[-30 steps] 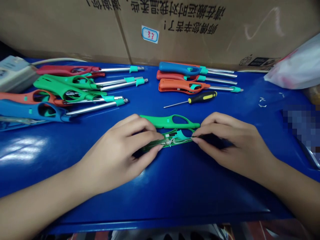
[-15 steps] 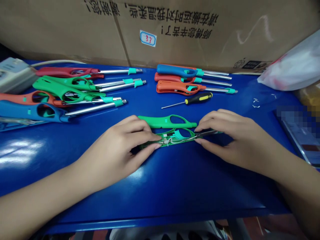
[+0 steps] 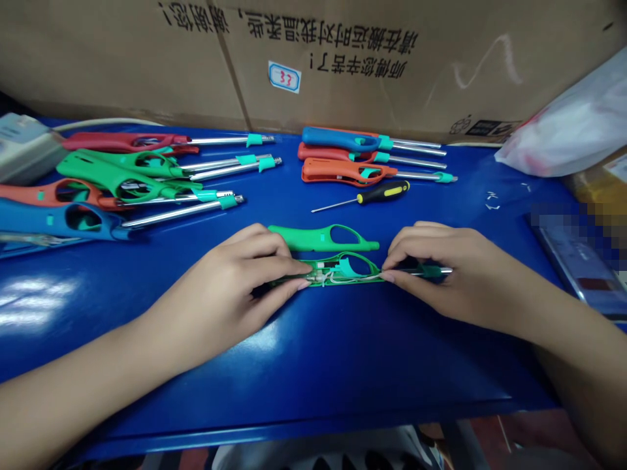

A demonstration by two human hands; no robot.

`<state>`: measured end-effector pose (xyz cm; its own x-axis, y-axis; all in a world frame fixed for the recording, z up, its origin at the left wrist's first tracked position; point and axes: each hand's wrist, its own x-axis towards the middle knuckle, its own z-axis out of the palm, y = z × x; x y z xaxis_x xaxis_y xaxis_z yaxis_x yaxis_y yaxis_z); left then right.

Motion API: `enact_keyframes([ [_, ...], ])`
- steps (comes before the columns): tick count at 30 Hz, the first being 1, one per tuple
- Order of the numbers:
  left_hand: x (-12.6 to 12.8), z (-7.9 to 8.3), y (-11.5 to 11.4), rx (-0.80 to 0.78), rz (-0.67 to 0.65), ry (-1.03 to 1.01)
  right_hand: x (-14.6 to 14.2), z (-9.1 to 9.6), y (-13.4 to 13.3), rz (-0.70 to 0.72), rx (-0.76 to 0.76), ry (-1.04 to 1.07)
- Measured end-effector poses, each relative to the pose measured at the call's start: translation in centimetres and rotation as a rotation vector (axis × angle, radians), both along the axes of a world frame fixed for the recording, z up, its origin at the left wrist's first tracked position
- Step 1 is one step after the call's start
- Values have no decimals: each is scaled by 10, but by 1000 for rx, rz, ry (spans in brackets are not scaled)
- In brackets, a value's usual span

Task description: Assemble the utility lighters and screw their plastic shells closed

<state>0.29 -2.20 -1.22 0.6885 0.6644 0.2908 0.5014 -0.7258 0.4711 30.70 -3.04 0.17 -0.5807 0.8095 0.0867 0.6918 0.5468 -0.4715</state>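
Observation:
An opened green lighter body [image 3: 343,271] lies on the blue table [image 3: 313,352] with its wires and teal trigger showing. My left hand [image 3: 235,294] pinches its handle end. My right hand [image 3: 441,274] grips the metal tube [image 3: 431,270] with a teal collar at the body's right end. The loose green cover half [image 3: 323,238] lies just behind, untouched.
A pile of red, green, orange and blue lighters [image 3: 122,186] lies at the far left. Three more lighters [image 3: 362,156] and a black-yellow screwdriver [image 3: 372,194] lie behind. Cardboard boxes [image 3: 313,59] wall the back. A plastic bag [image 3: 573,130] sits far right.
The metal tube has slid out to the right past my right hand's fingers. My left hand has stayed on the handle end.

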Motion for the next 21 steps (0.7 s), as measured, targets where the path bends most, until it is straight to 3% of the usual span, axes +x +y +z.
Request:
enact_keyframes([
  [9, 0, -1, 0, 6, -20, -14, -15, -8, -8, 201, 232, -22],
  [21, 0, -3, 0, 30, -17, 19, -21, -14, -12, 241, 215, -33],
])
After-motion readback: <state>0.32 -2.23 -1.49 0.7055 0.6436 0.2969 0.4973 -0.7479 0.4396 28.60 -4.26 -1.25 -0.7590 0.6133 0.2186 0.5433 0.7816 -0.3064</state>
